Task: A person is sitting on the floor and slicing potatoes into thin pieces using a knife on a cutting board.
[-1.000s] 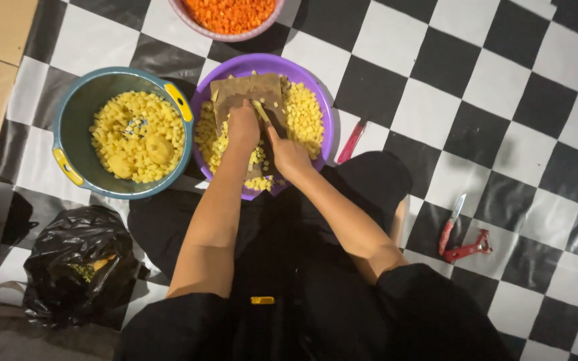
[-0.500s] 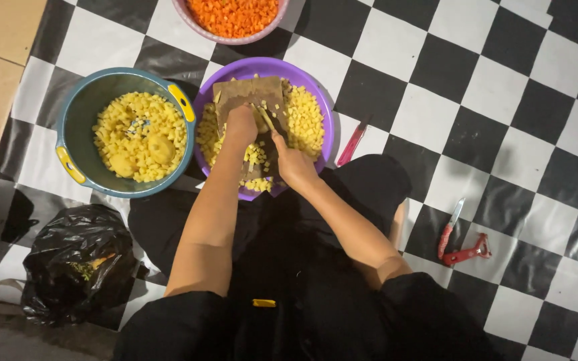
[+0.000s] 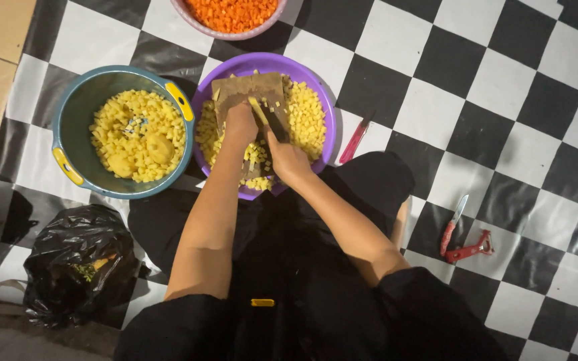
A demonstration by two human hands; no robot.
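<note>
A purple bowl (image 3: 316, 87) holds diced yellow potato and a small brown cutting board (image 3: 252, 90) propped across it. My left hand (image 3: 241, 124) presses a yellow potato piece (image 3: 257, 110) against the board. My right hand (image 3: 287, 160) grips a dark-bladed knife (image 3: 274, 124) whose blade lies across that piece. Several yellow cubes lie under and around both hands.
A teal bowl (image 3: 68, 127) with yellow handles, full of potato cubes, stands left. A pink bowl (image 3: 229, 32) of diced carrot sits at the top. A pink-handled knife (image 3: 354, 142), a red knife (image 3: 451, 227), a red peeler (image 3: 471, 249) and a black rubbish bag (image 3: 78, 264) lie on the chequered floor.
Both hands stay over the board in the purple bowl with only slight shifts; the knife keeps working at the potato piece.
</note>
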